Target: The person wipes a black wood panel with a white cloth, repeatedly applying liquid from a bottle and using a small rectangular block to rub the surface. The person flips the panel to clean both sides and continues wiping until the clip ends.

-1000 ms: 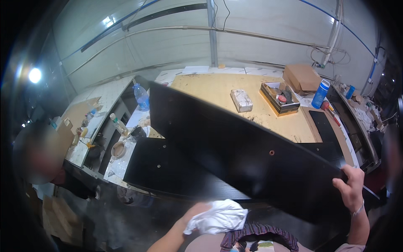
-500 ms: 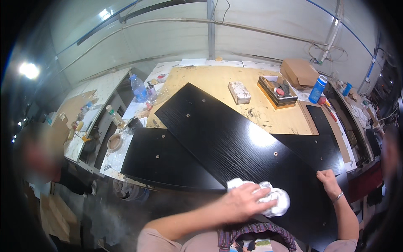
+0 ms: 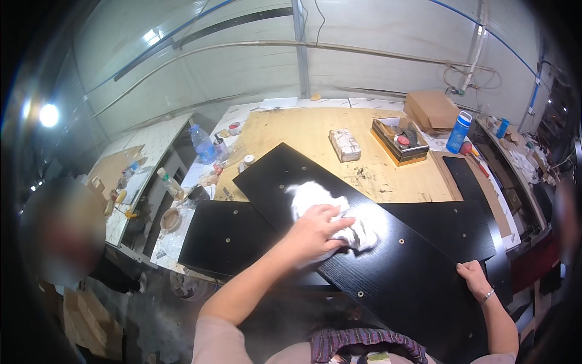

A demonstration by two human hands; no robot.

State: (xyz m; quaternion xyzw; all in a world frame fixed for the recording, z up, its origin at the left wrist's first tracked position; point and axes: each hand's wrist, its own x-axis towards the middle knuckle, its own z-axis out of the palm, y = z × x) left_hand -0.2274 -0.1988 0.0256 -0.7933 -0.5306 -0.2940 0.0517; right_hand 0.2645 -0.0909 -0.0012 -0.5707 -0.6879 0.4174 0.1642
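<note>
A long black wood-grained panel (image 3: 388, 267) with small round holes lies slantwise across another black panel (image 3: 209, 233) on the workbench. My left hand (image 3: 316, 232) presses a bunched white cloth (image 3: 318, 197) against the middle of the upper panel, fingers curled over it. At the panel's right edge, my right hand (image 3: 474, 279) grips the rim, with the thumb on top and the other fingers partly hidden.
A wrapped block (image 3: 345, 145) and an open box of odds and ends (image 3: 400, 141) sit behind the panels. Blue bottle (image 3: 459, 132) at right; clear bottle (image 3: 202, 144), small bowl (image 3: 171, 219) at left. People stand at both sides.
My left hand has swept the white cloth from the panel's near edge up and left to its middle. The right hand still holds the edge; the upper panel has shifted slightly.
</note>
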